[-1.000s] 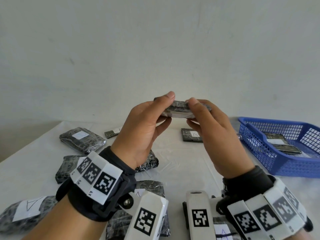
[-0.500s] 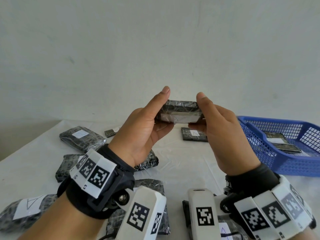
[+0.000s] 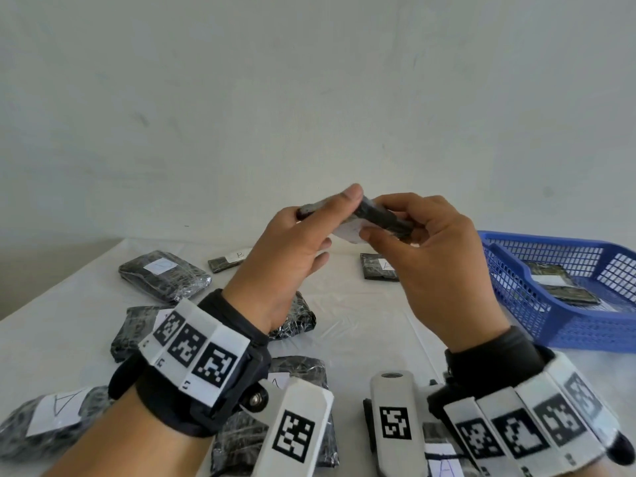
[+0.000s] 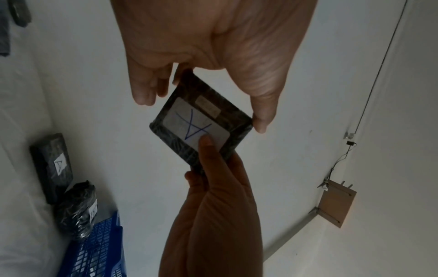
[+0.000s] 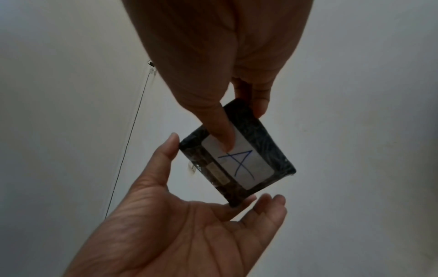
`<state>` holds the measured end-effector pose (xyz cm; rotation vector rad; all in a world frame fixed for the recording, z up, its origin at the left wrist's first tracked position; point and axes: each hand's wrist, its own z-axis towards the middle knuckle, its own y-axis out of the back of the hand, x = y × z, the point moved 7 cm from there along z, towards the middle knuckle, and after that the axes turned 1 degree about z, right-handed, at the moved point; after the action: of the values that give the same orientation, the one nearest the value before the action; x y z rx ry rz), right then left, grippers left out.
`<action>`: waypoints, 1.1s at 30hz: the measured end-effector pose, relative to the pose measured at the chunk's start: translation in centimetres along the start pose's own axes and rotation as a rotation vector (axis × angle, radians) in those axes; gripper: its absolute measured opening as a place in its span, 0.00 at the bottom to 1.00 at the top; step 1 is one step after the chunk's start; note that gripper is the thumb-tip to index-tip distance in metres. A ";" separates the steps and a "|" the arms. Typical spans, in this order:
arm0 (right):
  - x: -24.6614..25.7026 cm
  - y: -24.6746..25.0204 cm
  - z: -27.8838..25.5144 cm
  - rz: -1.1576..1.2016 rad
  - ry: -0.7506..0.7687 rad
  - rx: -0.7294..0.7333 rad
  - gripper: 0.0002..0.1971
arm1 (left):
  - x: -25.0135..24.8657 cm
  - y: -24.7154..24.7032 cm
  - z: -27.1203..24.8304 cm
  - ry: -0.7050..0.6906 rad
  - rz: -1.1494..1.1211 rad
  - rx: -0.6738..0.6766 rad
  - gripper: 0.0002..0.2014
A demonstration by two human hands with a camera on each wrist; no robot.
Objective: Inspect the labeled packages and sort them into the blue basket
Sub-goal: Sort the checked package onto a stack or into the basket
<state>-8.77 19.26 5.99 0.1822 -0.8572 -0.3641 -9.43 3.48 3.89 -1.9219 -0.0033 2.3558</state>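
Note:
A small black wrapped package (image 3: 389,218) with a white label marked "A" in blue (image 5: 239,163) is held up above the table between both hands. My left hand (image 3: 335,218) pinches it at its edges, thumb (image 4: 260,120) on one corner and fingers (image 5: 270,202) at another. My right hand (image 3: 373,216) pinches it with the thumb (image 5: 225,138) on the label and the fingers behind. The blue basket (image 3: 568,325) stands on the table at the right, with flat labeled packages (image 3: 557,284) inside.
Several black wrapped packages lie on the white-covered table (image 3: 361,321): a bulky one (image 3: 165,275) at far left, a slim "B" one (image 3: 227,261), an "A" one (image 3: 378,270) behind the hands, another "A" (image 3: 58,411) at near left. A plain wall rises behind.
The package has been turned between the hands, from flat and level to tilted down to the right. My right thumb now lies on its label.

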 end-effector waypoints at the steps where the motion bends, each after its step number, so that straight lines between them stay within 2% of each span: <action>1: 0.3 -0.1 -0.1 -0.015 0.018 0.011 0.17 | -0.1 0.0 0.0 -0.018 0.004 -0.002 0.26; 3: 1.0 -0.2 -0.3 -0.061 0.059 0.016 0.17 | -0.1 0.7 0.4 -0.054 -0.021 -0.035 0.31; 6: 1.5 -0.3 -0.5 -0.005 0.081 0.002 0.12 | -0.2 1.1 0.5 -0.102 -0.099 -0.045 0.20; 7: 1.3 -0.5 -0.5 0.054 0.057 0.011 0.15 | -0.2 1.1 0.5 -0.105 -0.121 -0.048 0.19; 9: 0.7 -1.0 -0.6 0.143 -0.024 0.039 0.22 | 0.0 1.1 0.6 -0.116 -0.131 -0.053 0.24; 11: 0.1 -1.4 -0.5 0.175 -0.077 0.030 0.20 | 0.2 0.9 0.6 -0.120 -0.130 -0.050 0.30; 15: -0.6 -1.3 -0.3 0.219 -0.119 -0.019 0.19 | 0.2 0.2 0.5 -0.130 -0.161 0.001 0.27; 18: -0.6 -1.3 -0.2 0.182 -0.099 0.013 0.17 | 0.0 0.1 0.5 -0.144 -0.126 0.028 0.32; 19: -0.6 -1.3 -0.2 0.181 -0.103 0.029 0.18 | -0.1 0.2 0.5 -0.145 -0.123 0.021 0.29; 21: -0.8 -1.3 -0.2 0.177 -0.126 0.062 0.21 | -0.1 0.3 0.5 -0.132 -0.140 -0.004 0.17; 22: -0.9 -1.2 -0.2 0.182 -0.138 0.072 0.23 | -0.1 0.3 0.5 -0.123 -0.160 -0.008 0.14; 27: -1.5 -1.1 -0.1 0.201 -0.155 0.094 0.25 | 0.1 0.5 0.5 -0.078 -0.236 -0.052 0.13; 30: -1.3 -1.0 0.1 0.168 -0.143 0.117 0.19 | 0.4 0.8 0.7 -0.014 -0.316 -0.073 0.19; 33: -0.8 -0.4 0.3 0.070 -0.065 0.116 0.10 | 1.4 0.8 1.0 0.114 -0.309 0.000 0.33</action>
<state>-9.55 19.21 5.52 0.2477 -0.9472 -0.2561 -10.74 2.86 2.64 -1.8943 -0.2713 2.0467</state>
